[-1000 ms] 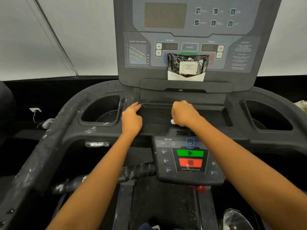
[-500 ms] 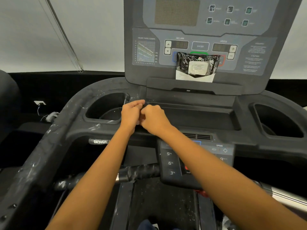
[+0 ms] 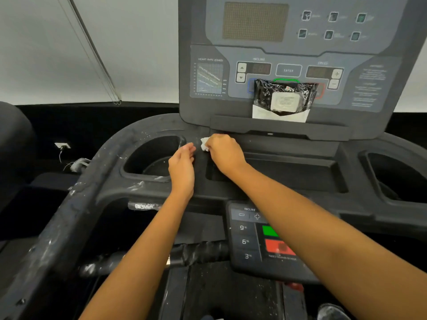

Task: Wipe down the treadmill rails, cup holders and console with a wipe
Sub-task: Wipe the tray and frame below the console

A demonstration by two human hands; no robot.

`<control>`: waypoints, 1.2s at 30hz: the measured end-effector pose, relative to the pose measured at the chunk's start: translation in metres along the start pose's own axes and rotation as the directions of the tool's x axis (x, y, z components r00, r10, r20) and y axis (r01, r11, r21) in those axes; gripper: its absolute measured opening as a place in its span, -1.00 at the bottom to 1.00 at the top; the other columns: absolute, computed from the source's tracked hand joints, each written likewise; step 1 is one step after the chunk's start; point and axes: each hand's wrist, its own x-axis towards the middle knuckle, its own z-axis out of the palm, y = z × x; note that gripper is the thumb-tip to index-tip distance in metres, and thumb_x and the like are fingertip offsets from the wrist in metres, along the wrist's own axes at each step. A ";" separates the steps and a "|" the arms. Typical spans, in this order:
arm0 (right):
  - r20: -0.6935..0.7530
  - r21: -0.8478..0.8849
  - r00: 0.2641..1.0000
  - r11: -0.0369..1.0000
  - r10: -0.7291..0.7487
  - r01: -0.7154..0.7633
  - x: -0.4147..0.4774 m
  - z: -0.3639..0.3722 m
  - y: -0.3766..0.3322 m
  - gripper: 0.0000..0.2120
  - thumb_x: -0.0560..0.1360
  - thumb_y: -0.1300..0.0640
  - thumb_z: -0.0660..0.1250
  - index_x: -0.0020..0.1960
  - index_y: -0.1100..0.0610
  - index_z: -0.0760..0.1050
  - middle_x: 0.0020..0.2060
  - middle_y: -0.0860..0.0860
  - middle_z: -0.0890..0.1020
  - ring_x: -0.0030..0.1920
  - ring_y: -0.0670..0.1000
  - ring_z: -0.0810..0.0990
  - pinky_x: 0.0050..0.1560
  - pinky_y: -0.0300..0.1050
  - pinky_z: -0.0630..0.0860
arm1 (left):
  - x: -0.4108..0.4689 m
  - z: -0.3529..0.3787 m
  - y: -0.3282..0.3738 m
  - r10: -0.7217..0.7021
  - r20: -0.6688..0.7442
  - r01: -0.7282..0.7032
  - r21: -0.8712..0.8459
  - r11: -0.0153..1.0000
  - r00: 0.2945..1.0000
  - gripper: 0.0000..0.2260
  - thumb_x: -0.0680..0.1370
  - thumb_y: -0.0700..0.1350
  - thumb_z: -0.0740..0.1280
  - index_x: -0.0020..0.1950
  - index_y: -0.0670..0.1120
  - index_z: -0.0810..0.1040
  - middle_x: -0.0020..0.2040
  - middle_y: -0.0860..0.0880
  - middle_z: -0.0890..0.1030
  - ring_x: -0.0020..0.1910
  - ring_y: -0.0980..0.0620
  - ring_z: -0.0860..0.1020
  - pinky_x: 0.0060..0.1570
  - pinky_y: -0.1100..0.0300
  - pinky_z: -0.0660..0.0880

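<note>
Since the earlier frame the two hands, then pressed together, have been drawn apart, and the wipe [image 3: 204, 144] is now exposed. It is seen as a small white crumpled wad, pinched at the fingertips of the right hand [image 3: 225, 155], whose fingers are curled round it. It is pressed on the dark ridge just right of the left cup holder [image 3: 143, 153]. The left hand [image 3: 182, 168] is laid over that cup holder's right rim, its fingers loosely curled, and nothing is seen held in it. A narrow gap is left between the two hands.

Right of the cup holder, beyond the right hand, a shallow tray [image 3: 288, 174] is sunk into the deck. Up and to the right of the cup holder the console [image 3: 288, 54] is raised, and a black pack [image 3: 283, 100] with a white label is propped against its buttons. Far right of the cup holder a second cup holder [image 3: 397, 176] is cut off by the frame edge. Below and left of the cup holder the left rail [image 3: 57, 227] is marked with white smears. Below and right of it a keypad [image 3: 247, 241] with green and red buttons is partly covered by the right forearm.
</note>
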 end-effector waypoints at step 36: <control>-0.024 -0.172 0.985 0.970 0.170 -0.171 -0.033 -0.034 0.086 -0.84 0.54 0.28 0.25 0.04 0.28 0.57 -0.02 0.23 0.59 0.00 0.32 0.58 -0.11 0.03 0.48 | 0.010 0.006 -0.003 0.236 0.206 -0.311 0.716 0.625 0.950 -0.56 0.53 -0.41 0.16 0.39 -0.19 0.45 0.34 -0.17 0.46 0.33 -0.13 0.42 0.32 0.10 0.34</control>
